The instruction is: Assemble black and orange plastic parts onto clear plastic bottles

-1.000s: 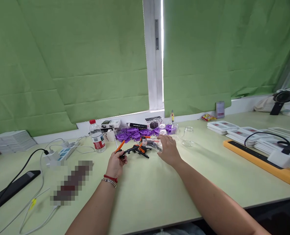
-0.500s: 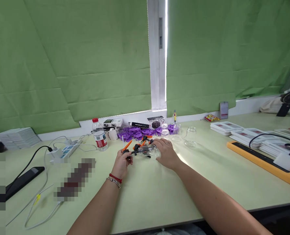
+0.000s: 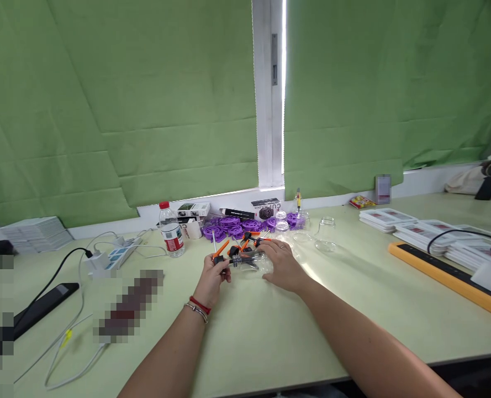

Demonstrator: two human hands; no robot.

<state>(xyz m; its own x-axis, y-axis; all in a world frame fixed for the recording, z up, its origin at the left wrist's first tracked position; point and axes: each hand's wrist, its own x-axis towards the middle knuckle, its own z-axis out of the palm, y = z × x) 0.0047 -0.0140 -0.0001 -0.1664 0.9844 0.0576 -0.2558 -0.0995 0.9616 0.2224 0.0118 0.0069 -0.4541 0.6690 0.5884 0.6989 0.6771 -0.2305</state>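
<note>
My left hand (image 3: pixel 216 273) is closed round a black piece with an orange lever (image 3: pixel 221 252), its kind unclear. That piece meets the neck of a clear bottle (image 3: pixel 250 261) lying on its side, and dark strips show through the bottle's wall. Curled over the far end of the bottle is my right hand (image 3: pixel 280 264), which hides part of it. Just behind both hands lie several more black-and-orange pieces (image 3: pixel 245 243), some with pale thin rods.
Purple openwork pieces (image 3: pixel 228 225) lie in a heap at the back. A red-capped water bottle (image 3: pixel 172 235) stands left of it. Other clear vessels (image 3: pixel 326 235) stand to the right. Stacked white cards (image 3: pixel 384 218) and a yellow-orange bar (image 3: pixel 444 279) lie farther right; a power strip (image 3: pixel 119 257) sits left.
The black piece in my left hand has moved right, up against the bottle neck, and its dark strips reach farther into the bottle. My right hand stays on the bottle.
</note>
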